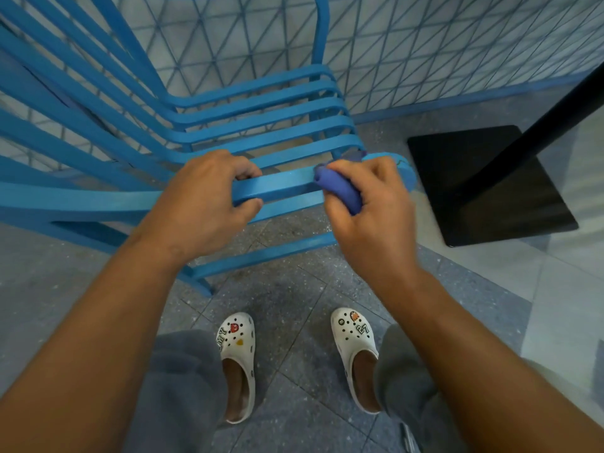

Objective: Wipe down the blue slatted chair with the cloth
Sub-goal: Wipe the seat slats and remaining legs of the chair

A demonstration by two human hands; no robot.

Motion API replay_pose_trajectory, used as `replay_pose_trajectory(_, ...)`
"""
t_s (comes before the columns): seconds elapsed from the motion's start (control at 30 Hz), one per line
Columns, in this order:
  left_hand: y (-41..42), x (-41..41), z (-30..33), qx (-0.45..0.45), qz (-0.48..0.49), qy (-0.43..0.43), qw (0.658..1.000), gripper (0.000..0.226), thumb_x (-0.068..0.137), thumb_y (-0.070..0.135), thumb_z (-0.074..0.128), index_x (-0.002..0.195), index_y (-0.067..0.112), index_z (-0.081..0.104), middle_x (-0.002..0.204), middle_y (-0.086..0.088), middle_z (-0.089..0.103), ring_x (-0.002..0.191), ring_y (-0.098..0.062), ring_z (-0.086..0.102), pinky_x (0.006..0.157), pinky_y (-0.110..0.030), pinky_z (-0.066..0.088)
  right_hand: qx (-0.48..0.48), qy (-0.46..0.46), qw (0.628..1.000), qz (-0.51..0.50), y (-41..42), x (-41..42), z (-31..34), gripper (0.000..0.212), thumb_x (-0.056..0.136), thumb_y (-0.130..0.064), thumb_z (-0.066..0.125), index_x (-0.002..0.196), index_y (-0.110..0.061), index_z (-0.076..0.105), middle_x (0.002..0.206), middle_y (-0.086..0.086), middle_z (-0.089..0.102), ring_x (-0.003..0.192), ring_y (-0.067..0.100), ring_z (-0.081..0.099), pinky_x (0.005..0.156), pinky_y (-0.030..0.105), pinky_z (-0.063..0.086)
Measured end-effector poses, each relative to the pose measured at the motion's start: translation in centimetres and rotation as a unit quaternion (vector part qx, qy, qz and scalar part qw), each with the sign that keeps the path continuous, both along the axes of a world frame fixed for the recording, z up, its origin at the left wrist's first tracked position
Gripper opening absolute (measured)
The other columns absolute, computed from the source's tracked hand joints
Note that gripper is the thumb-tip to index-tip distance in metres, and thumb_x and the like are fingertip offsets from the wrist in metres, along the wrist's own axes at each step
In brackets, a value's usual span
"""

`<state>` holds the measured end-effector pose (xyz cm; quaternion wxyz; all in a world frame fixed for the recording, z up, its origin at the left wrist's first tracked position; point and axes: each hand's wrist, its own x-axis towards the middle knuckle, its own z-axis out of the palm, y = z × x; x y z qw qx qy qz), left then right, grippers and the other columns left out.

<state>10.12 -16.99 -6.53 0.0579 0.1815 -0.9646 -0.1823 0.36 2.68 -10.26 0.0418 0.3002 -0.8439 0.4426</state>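
Left hand: I am seeing the left hand (202, 204) gripping one slat of the chair (255, 125), fingers curled over the top of the slat and the thumb hooking under its near edge.
Right hand: I am seeing the right hand (369, 204) clutching the cloth (340, 188), fingers curled round it, so that a bunched blue fold is bulging out on the thumb side.
Cloth: it is pressing on the same slat that the left fingers are wrapping, just to the right of them, with a bare stretch of slat showing between the two hands.
Chair: it is lying in front of both sets of fingers, its slats running away to the left of the left knuckles and curving up beyond the fingertips; the rounded end of one slat is peeking out past the right knuckles.
Wall: a tiled wall (425, 44) with a triangle pattern is standing beyond the chair, well past the fingertips.
Table base: a black base plate (464, 165) and its black post (536, 132) are sitting to the right of the right hand, apart from it.
Floor: grey speckled floor (294, 338) is showing below the wrists.
Shoes: two white clogs (237, 364) are standing under the forearms, one beneath each arm.
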Motion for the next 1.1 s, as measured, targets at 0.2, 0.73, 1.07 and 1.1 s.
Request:
replay_pose_trajectory(0.2,-0.5,-0.2,-0.2,0.006,0.013,0.016,1.000,0.041,0.080,0.037,0.081,0.117,0.023,0.071,0.098,0.008,0.055,0.091,-0.009,0.050,0.084,-0.026,0.038,0.058,0.048,0.995,0.060,-5.6,3.1,0.0,0.023,0.095,-0.032,0.067,0.116,-0.024,0.070,0.114,0.007,0.051,0.073,0.026,0.059,0.053,0.035,0.049)
replay_pose_trajectory(0.73,-0.2,0.1,0.3,0.074,0.055,0.038,0.995,0.078,0.077,0.038,0.085,0.145,0.019,0.051,0.094,0.010,0.065,0.096,-0.012,0.060,0.094,-0.028,0.047,0.124,0.032,0.991,0.047,-6.4,2.9,1.2,0.024,0.101,-0.038,0.055,0.119,-0.027,0.065,0.119,0.001,0.046,0.076,0.025,0.057,0.060,0.037,0.048)
replay_pose_trajectory(1.07,1.3,-1.6,-0.3,0.042,-0.007,0.053,0.998,0.048,0.082,0.042,0.080,0.124,0.025,0.066,0.100,0.006,0.062,0.094,-0.018,0.059,0.092,-0.043,0.051,0.081,0.013,0.997,-0.001,-2.1,0.9,0.3,0.025,0.098,-0.035,0.060,0.121,-0.027,0.067,0.117,0.001,0.050,0.087,0.019,0.059,0.071,0.038,0.053)
replay_pose_trajectory(1.1,1.6,-2.0,-0.4,0.045,-0.012,0.060,0.997,0.048,0.082,0.043,0.080,0.124,0.025,0.066,0.101,0.006,0.062,0.094,-0.018,0.059,0.091,-0.044,0.051,0.087,0.020,0.996,0.014,-2.2,1.2,0.2,0.026,0.098,-0.034,0.060,0.122,-0.027,0.067,0.117,0.002,0.051,0.087,0.021,0.060,0.070,0.038,0.053)
